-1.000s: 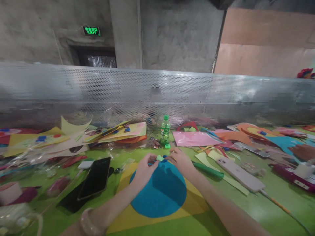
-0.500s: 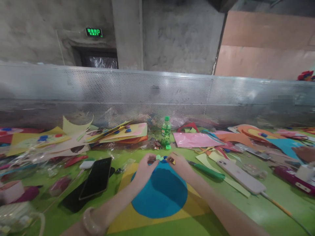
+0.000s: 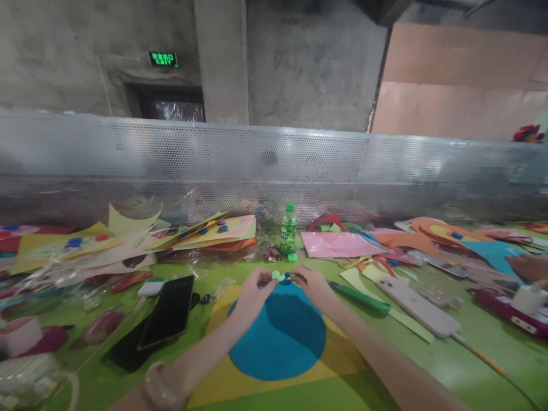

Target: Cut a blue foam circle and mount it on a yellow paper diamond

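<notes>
A blue paper circle point(image 3: 278, 337) lies on a yellow sheet point(image 3: 222, 388) in front of me. Over the circle's far edge, my left hand point(image 3: 257, 285) is closed, its fingertips at a small light-green piece point(image 3: 276, 275). Facing it, my right hand point(image 3: 310, 282) pinches a small blue-and-yellow piece point(image 3: 287, 278). The two pieces sit side by side, nearly touching; their material is too small to make out. A green-handled tool point(image 3: 363, 299) lies beside my right forearm, its far end thin and dark.
Beyond my hands stands a green bottle point(image 3: 288, 234), with coloured paper sheets point(image 3: 231, 231) to its left and a pink sheet point(image 3: 342, 244) to its right. Phones lie at both sides: a black one point(image 3: 168, 311) and a pale one point(image 3: 419, 308). Another person's hand point(image 3: 528, 266) is far right.
The fingers of my right hand have shifted slightly around the blue piece, and more yellow now shows beside it. My left hand stays nearly in place.
</notes>
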{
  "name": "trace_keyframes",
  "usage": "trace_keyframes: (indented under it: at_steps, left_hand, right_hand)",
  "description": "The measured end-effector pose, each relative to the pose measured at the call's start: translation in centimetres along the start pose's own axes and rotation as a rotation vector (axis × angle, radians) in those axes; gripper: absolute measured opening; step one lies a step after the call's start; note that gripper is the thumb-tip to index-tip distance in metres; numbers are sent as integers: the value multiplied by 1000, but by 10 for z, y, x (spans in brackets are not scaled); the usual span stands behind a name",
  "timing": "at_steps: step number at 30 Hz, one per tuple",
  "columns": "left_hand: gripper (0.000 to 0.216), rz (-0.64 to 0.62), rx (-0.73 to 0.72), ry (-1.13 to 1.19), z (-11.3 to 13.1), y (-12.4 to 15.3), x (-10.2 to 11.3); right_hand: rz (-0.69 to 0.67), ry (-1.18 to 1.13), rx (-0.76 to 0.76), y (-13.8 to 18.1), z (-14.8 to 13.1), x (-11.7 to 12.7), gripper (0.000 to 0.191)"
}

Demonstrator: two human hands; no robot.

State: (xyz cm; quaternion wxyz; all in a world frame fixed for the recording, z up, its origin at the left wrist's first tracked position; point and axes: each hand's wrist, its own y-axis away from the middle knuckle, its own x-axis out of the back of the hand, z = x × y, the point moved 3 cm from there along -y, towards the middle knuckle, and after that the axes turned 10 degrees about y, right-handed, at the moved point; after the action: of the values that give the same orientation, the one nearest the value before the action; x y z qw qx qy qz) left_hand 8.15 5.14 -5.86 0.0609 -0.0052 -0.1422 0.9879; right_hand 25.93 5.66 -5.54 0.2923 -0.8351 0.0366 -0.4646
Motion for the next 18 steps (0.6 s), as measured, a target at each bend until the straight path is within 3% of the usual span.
trace_keyframes:
  at_steps: [6, 12, 18]
  left_hand:
    - [22, -5, 15, -24, 4, 2, -2]
    - [16, -40, -18, -15, 6, 3, -4]
    - [11, -131, -121, 1, 9, 2, -6]
  right_hand:
    - [138, -4, 99, 7, -24, 17, 18]
    - [122, 167, 333, 14, -45, 15, 29]
    - [136, 263, 274, 14, -40, 5, 30]
